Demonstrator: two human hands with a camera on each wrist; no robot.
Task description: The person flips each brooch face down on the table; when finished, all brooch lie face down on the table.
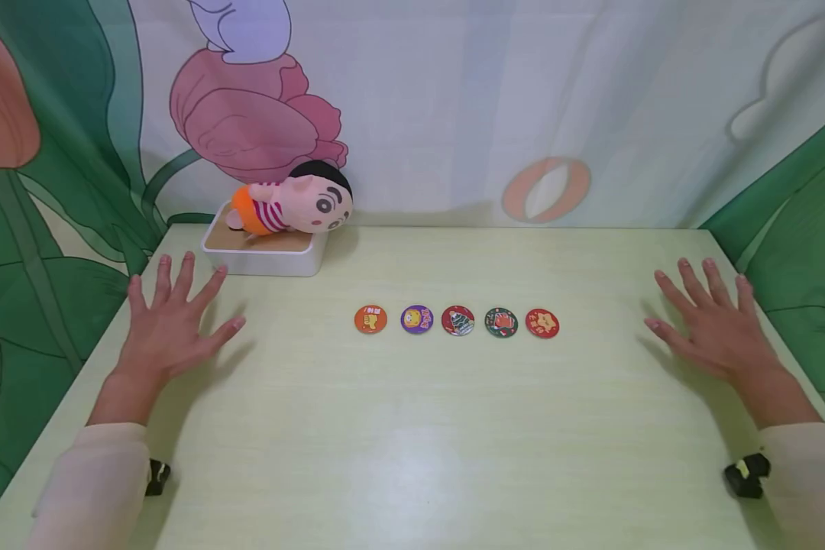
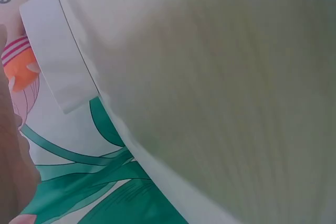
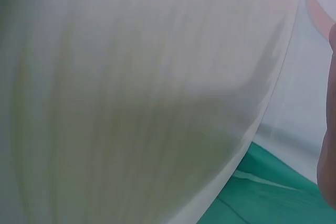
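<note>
My left hand [image 1: 168, 325] is spread flat with straight fingers over the left side of the table, its fingertips close to a white box. My right hand [image 1: 718, 328], also spread with nothing in it, is over the right side. Between them a row of small round badges lies on the table: an orange one [image 1: 370, 319], a purple one [image 1: 416, 319], a dark red one with a tree [image 1: 457, 321], a dark green one [image 1: 501, 322] and a red one with a star [image 1: 542, 323]. Only an edge of each hand shows in the wrist views.
The white box [image 1: 264, 264] with a brown top stands at the back left. A plush doll [image 1: 292, 202] in a striped top and orange shorts lies on it. Behind the table [image 1: 412, 428] hangs a printed curtain [image 1: 419, 99]. Black wrist devices sit below both sleeves.
</note>
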